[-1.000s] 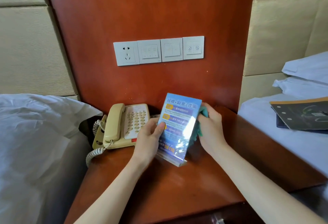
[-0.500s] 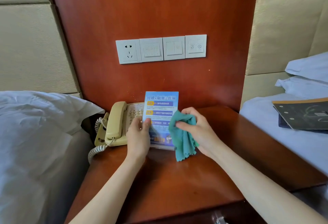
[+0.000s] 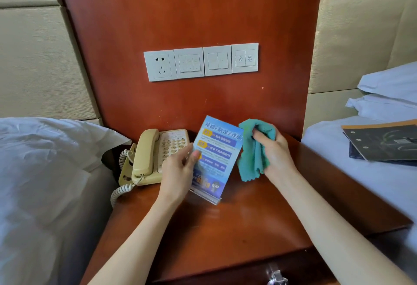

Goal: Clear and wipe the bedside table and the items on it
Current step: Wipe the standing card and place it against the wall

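My left hand (image 3: pixel 178 170) pinches the left edge of a blue acrylic sign stand (image 3: pixel 216 158), thumb on its front, holding it tilted above the wooden bedside table (image 3: pixel 214 235). My right hand (image 3: pixel 274 151) grips a bunched teal cloth (image 3: pixel 253 149) just right of the sign's upper edge. A cream corded telephone (image 3: pixel 155 156) sits at the table's back left, partly behind my left hand.
White bedding (image 3: pixel 45 171) lies to the left. On the bed (image 3: pixel 361 183) at the right rest dark booklets (image 3: pixel 383 142) and pillows. A socket and switch panel (image 3: pixel 200 61) is on the wooden wall panel. A drawer handle (image 3: pixel 274 276) shows at the bottom.
The sign stand was upright near the phone half a second ago; now it is tilted and shifted right. My right hand lifted the cloth from the sign's lower front to beside its top.
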{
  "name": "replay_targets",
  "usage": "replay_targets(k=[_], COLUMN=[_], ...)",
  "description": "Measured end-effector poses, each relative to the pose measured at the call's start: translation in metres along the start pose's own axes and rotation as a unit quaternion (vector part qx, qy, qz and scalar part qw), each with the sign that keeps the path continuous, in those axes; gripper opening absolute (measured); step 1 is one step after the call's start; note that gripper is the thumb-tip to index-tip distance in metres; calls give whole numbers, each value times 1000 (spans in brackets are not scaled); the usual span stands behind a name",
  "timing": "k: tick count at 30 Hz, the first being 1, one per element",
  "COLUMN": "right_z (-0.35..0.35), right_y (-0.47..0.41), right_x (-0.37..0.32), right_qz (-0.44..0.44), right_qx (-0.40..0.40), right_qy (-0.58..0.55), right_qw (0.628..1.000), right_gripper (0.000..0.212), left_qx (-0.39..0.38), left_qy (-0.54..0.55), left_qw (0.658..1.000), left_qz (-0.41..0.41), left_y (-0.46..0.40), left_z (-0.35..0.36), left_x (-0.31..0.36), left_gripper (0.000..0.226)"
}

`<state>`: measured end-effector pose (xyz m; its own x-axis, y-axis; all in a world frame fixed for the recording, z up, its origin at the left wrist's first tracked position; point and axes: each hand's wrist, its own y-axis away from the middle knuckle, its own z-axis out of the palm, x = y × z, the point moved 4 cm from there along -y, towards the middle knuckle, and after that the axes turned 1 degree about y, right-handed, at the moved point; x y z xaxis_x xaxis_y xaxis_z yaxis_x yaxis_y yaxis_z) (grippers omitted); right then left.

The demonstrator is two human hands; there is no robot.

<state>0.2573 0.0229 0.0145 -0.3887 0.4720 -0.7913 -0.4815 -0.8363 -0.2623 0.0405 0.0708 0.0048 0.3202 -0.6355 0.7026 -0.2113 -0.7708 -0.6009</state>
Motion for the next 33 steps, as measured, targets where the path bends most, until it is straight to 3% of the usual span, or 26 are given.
replay_targets(k=[7,12,22,27,30,33], right_z=[1,8,14,11,12,15], right_y=[4,11,17,13,14,19], right_x=[-8,-9,-15,-7,-11,-16], right_qz=[-32,-119,-154,-77,-134,-203], right_qx=[-102,-155,-174,-234,-204,-156], right_qy=[147,309,256,375,409,382], right_qw=[983,931,938,894,879,888], right_gripper=[13,23,30,29,31,30], left_qx=[50,74,2,16,35,67], left_qy=[-75,-174,-298,-358,-337,-229], left_qw=[993,967,895,852,871,928], left_qz=[70,169,332,382,356,285], left_y=[-5,-5,4,5,6,3], left_z=[-21,-31,-21,-19,-16,-18], left_x=[7,19,40,34,36,38], left_gripper=[24,29,26,16,17,22])
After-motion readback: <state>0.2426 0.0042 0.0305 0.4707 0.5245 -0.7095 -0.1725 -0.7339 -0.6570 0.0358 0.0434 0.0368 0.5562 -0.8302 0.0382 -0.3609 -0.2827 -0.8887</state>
